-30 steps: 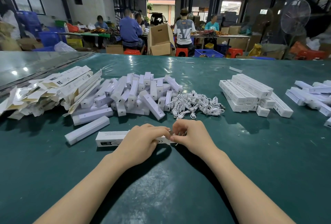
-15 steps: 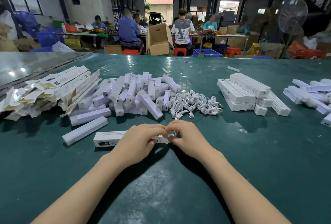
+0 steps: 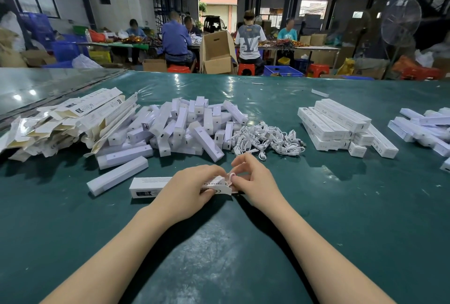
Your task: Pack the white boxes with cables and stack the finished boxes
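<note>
White card makes up the box [image 3: 151,185] lying lengthwise on the worktop [image 3: 243,255] nearest the person. Its middle is hidden under the left hand [image 3: 187,191], whose curled fingers grip it. At its open right end the right hand [image 3: 255,182] pinches a small loop of white cable [image 3: 231,178]. How much of the cable is already inside the box cannot be seen.

Just to the left lies a plain white sleeve [image 3: 117,178]. Beyond the hands sit a jumbled pile of white pieces [image 3: 185,128], with a heap of coiled cables [image 3: 267,139] touching its right side and flat unfolded cartons [image 3: 68,121] to its left. Further right stands a neat stack of closed boxes [image 3: 338,126]. Another pile [image 3: 426,128] is cut off at the right edge of view.

Glossy dark green sheeting covers the worktop. Far behind, seated people [image 3: 175,41] work in a dim hall, near an open cardboard carton [image 3: 216,53] and a standing fan [image 3: 400,21].
</note>
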Tool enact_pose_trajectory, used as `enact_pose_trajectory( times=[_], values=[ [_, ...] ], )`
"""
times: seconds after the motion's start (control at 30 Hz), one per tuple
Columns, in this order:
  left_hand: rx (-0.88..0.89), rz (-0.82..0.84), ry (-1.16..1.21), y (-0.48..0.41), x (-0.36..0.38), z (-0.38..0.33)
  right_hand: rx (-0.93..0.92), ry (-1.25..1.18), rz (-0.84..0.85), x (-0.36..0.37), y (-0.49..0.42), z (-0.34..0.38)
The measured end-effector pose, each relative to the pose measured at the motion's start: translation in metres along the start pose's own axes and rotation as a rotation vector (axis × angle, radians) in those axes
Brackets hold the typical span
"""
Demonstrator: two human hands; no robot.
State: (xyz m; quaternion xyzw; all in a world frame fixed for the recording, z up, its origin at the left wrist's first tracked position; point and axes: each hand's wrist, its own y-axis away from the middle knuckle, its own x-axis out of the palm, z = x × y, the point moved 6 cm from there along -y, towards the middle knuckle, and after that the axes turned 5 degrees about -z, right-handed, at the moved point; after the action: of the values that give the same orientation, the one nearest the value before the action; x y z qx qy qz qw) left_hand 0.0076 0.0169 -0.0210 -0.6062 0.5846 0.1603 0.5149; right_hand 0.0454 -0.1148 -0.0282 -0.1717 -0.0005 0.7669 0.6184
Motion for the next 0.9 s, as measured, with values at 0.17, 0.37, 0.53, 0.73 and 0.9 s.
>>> enact_pose_trajectory(
  times=[0.17,0.37,0.53,0.73,0.9],
  values=[
    [0.018,-0.021,-0.01,0.0,0.0,-0.001,0.013,0.054,-0.123,-0.008,-0.001,-0.002],
    [0.002,-0.021,0.015,0.001,-0.001,-0.004,-0.019,0.249,-0.126,-0.005,-0.004,0.005],
    [-0.017,-0.029,0.005,0.001,-0.002,-0.004,0.031,0.295,-0.128,-0.003,-0.004,0.005],
    [-0.029,-0.039,-0.005,0.001,-0.002,-0.004,0.017,0.364,-0.002,0.0,-0.003,0.004],
    [-0.046,-0.046,0.004,0.0,-0.003,-0.002,-0.073,0.364,0.035,0.0,0.003,0.003]
  ],
)
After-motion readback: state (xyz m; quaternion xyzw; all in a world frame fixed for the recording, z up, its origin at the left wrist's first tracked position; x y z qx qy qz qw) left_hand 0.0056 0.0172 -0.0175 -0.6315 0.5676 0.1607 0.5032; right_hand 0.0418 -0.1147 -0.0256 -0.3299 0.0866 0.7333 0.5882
